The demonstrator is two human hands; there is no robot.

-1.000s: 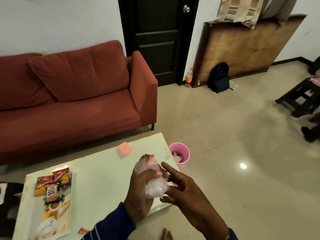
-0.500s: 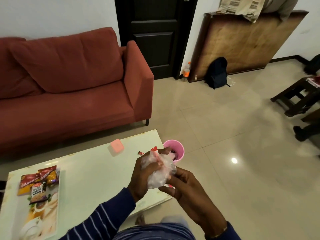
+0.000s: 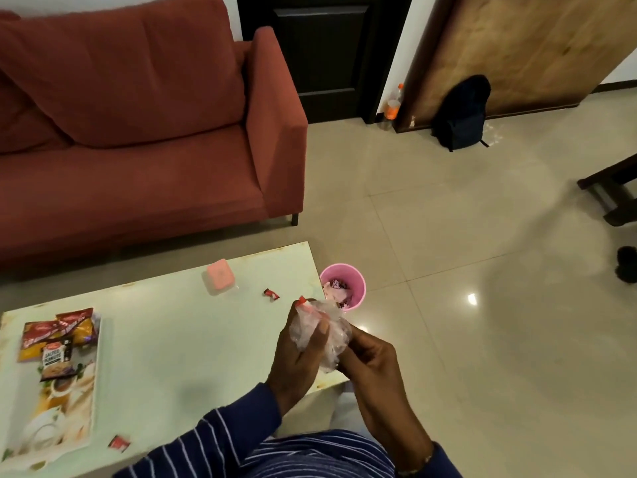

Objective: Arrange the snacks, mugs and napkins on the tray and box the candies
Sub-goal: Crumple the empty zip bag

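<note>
Over the right end of the table (image 3: pixel 179 339), near its edge, two hands are busy with a crinkly clear plastic bag (image 3: pixel 322 334). The left hand (image 3: pixel 298 357) has its fingers and thumb curled round the bag and squeezes it tight. A bit of red, maybe a candy wrapper, peeks out at the top of the bag, by the fingertips. The right hand (image 3: pixel 370 365) comes in from below and its fingers curl in against the bottom of the bag; they seem to pinch it, but the bag hides the tips.

My guess is that the candy step is in hand now. The bag looks like it held the candies, and the hands seem to be working the last ones out, or scrunching the bag up.

One loose red candy (image 3: pixel 271 294) lies on the table, near the pink box (image 3: pixel 220 281). Another red candy (image 3: pixel 120 443) lies near the front edge. A pink bin (image 3: pixel 358 288) on the floor, just beside the table, has wrappers in it.

On the left, the snack packets (image 3: pixel 57 339) lie on the far end of the tray (image 3: pixel 74 422). No mugs or napkins show.

Next, the hands would likely need to let go of the bag, open the pink box, and pick up the loose candies one by one. They are small, so a careful fingertip pinch would help.
</note>
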